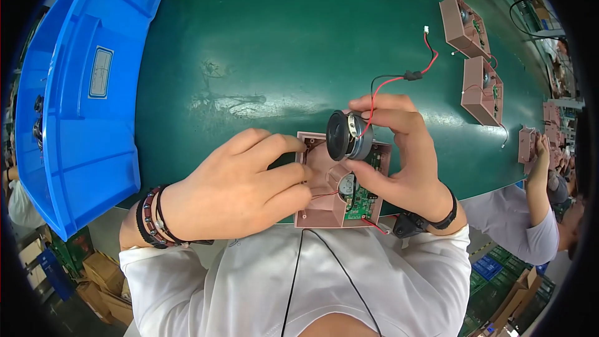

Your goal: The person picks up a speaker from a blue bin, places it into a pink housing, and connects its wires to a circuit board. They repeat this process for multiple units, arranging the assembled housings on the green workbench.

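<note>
A small round speaker (339,135) with a black cone and metal rim is held in my right hand (409,150), thumb below and fingers above. Its red and black wires (413,75) run up across the table to a white plug. Beneath the speaker lies an open pink plastic housing (321,215). The housing's right part holds a green circuit board (357,208) and a round silver part (346,185), with thin wires beside them. My left hand (249,184) is closed over the housing's left wall, with bent fingertips at its rim.
A large blue bin (103,143) stands on the left of the green table (262,31). Two more pink housings with speakers (463,28) (482,93) sit at the far right. Beyond them, a co-worker's arm (538,178) reaches to another pink housing (528,143).
</note>
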The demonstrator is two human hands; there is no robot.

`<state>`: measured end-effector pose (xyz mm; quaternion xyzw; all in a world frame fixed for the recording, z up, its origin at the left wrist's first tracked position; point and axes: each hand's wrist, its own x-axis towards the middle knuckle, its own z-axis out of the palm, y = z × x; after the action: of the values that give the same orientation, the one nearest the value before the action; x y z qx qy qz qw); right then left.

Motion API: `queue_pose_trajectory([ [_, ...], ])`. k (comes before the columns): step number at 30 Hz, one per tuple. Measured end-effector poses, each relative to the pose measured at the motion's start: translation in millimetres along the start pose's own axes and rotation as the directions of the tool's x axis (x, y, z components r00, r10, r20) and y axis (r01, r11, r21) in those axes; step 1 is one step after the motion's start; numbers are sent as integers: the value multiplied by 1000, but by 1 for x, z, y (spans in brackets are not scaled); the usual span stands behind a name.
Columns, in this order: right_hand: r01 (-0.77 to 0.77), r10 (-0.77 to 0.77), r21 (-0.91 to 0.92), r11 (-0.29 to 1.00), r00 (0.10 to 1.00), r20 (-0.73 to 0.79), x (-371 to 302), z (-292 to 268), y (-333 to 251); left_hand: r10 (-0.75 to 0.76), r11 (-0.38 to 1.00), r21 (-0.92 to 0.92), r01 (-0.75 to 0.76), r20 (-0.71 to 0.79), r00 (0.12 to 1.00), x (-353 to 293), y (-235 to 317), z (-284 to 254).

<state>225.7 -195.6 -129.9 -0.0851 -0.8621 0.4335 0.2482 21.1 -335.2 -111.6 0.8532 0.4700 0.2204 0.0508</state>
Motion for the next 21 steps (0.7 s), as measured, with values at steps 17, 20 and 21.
queue_pose_trajectory([
  [17,-116,157,-222,968,972,175,-10,1,-34,-3,994,-109,2,-5,1000,-28,20,28],
  [20,-75,142,-347,935,975,173,-13,10,-38,-86,991,-107,78,-74,994,-29,26,31],
  [21,-81,142,-367,927,980,141,-14,13,-37,-130,988,-92,122,-87,988,-29,28,30],
])
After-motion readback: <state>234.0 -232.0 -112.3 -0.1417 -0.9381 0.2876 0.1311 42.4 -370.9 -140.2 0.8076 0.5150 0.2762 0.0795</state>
